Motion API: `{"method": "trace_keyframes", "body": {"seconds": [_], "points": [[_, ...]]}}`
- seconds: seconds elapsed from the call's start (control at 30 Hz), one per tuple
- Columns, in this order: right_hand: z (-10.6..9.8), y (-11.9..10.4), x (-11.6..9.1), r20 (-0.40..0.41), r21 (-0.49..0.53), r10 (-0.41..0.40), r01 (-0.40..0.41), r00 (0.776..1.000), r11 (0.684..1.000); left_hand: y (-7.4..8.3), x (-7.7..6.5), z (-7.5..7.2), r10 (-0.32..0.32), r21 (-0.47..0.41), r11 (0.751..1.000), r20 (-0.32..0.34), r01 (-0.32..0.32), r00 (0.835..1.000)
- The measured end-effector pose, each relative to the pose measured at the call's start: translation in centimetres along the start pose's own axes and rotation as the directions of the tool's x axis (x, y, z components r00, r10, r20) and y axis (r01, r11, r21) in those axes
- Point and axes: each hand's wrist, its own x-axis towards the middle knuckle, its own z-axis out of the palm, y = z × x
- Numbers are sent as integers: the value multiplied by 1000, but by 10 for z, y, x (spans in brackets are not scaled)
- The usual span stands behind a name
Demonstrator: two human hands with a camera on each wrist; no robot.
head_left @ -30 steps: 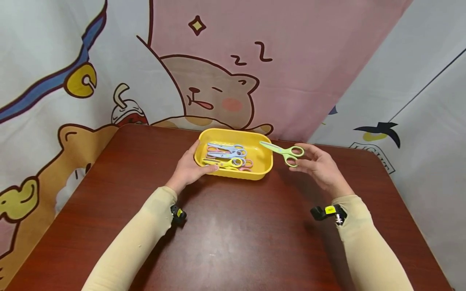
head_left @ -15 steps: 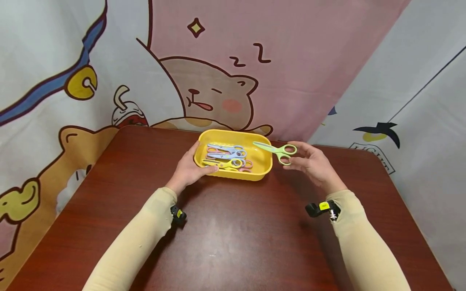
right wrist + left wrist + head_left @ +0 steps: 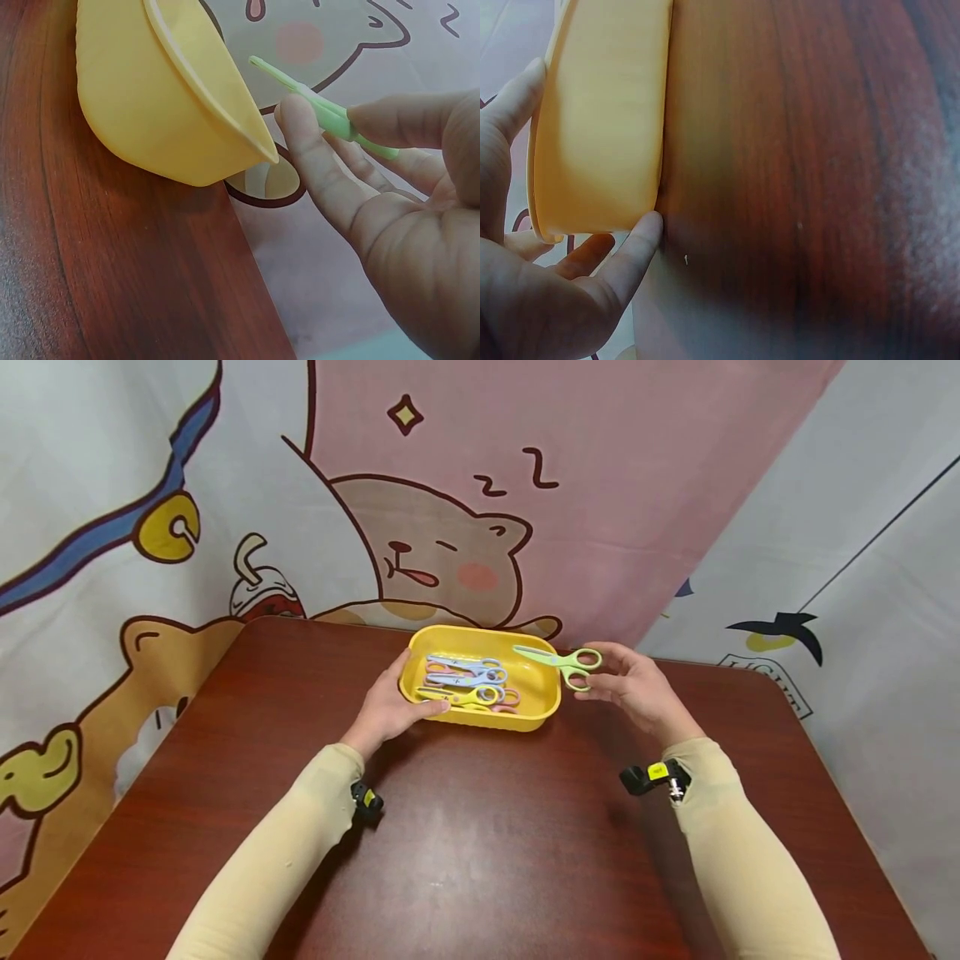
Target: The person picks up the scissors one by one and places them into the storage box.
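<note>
A yellow plastic basket point(image 3: 542, 693) stands on the table, with several scissors inside it: light blue scissors point(image 3: 467, 678), yellow scissors point(image 3: 468, 697) and pink ones partly covered by the others. My left hand point(image 3: 390, 703) holds the basket's left end, thumb over the front rim and fingers around the end wall, as the left wrist view also shows. My right hand point(image 3: 637, 689) pinches green scissors point(image 3: 564, 665) by the handle loops between thumb and fingers. Their blades point left, above the basket's right rim. In the right wrist view the green scissors point(image 3: 330, 116) appear nearly edge-on.
The dark reddish-brown table point(image 3: 480, 843) spreads in front of the basket. Behind its back edge hangs a curtain point(image 3: 615, 510) printed with cartoon animals. A camera is strapped to each wrist.
My right hand has moved left and slightly away from me with the green scissors, bringing their blades over the basket. My left hand and the basket have stayed in place.
</note>
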Motion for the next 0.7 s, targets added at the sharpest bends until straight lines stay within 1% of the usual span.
{"method": "trace_keyframes", "body": {"seconds": [0.1,0.4,0.7], "points": [[2,-2,2,8,16,0,0,1000,1000,0,0,1,6,6,1000,-2,-6,1000],[6,-8,8,7,-2,23,-23,1000,1000,2,-1,1,11,2,1000,-2,-11,1000],[12,-10,17,26,3,10,-10,1000,1000,0,0,1,13,-22,1000,-2,-13,1000]]}}
